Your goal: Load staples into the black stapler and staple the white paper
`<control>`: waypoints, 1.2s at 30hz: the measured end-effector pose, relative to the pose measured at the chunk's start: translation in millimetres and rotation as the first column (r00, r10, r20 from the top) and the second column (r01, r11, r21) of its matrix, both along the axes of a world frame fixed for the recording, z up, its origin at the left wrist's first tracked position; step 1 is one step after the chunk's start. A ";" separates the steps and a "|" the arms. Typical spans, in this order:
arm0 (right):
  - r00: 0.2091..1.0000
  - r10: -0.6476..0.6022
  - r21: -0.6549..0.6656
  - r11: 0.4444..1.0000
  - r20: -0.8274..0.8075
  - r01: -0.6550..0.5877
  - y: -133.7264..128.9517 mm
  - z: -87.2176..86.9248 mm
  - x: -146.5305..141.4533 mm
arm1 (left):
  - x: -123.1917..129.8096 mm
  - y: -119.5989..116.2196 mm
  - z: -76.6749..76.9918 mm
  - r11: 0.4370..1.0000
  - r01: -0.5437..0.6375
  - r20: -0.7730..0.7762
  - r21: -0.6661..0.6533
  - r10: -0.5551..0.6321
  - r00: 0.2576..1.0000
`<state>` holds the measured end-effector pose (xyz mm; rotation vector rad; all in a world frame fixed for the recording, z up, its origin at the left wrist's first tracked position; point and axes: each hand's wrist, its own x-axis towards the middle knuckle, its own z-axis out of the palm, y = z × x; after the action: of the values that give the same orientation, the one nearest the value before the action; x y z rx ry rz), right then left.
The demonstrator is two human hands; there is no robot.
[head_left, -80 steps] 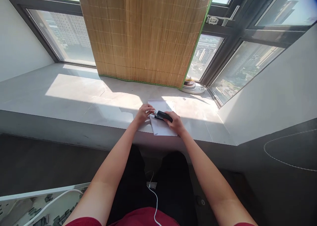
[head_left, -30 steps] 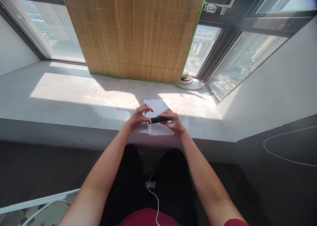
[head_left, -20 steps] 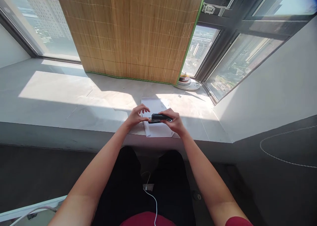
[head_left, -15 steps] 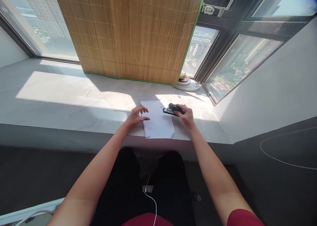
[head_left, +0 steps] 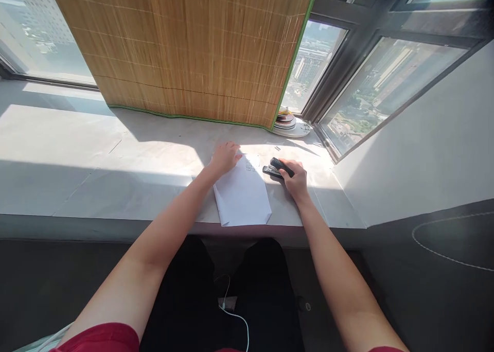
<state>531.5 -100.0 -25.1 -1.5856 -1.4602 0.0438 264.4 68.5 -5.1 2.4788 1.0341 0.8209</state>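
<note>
A small stack of white paper (head_left: 243, 197) lies on the sill in front of me, its lower corners folded or curled. Faint dark print shows near its top right. My left hand (head_left: 226, 159) rests over the top left of the paper, fingers stretched toward the right and the thumb apart from them; it covers that corner. Just right of the sheets, my right hand (head_left: 296, 179) is wrapped round a black stapler (head_left: 273, 171). The stapler's jaws point left and gape apart, close to the sill surface.
Staple-like bits (head_left: 278, 148) lie beyond the stapler. Stacked plates (head_left: 289, 125) stand in the window corner. A bamboo blind (head_left: 185, 53) hangs down to the pale sill (head_left: 127, 187). A white cable (head_left: 241, 318) runs over my lap.
My left hand has moved forward and right onto the top of the paper. My right hand has drawn the stapler right, off the sheets. The view has shifted slightly.
</note>
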 end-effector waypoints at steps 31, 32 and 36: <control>0.990 0.098 0.039 0.994 0.105 -0.103 -7.1 0.9 -6.3 | 21.4 -5.7 0.7 0.799 0.598 -0.041 0.068 -0.596 0.802; 0.992 0.077 0.045 0.996 0.099 -0.082 -7.4 1.4 -6.4 | 20.0 -8.7 0.2 0.748 0.661 -0.043 0.060 -0.660 0.750; 0.994 0.069 0.068 0.995 0.083 -0.075 -8.1 5.5 -9.5 | 14.6 -13.7 -2.8 0.643 0.766 -0.105 0.014 -0.760 0.641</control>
<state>522.0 -108.1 -19.6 -1.4923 -1.5645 -0.0298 279.1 54.8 -7.9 2.6363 -0.1068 0.4471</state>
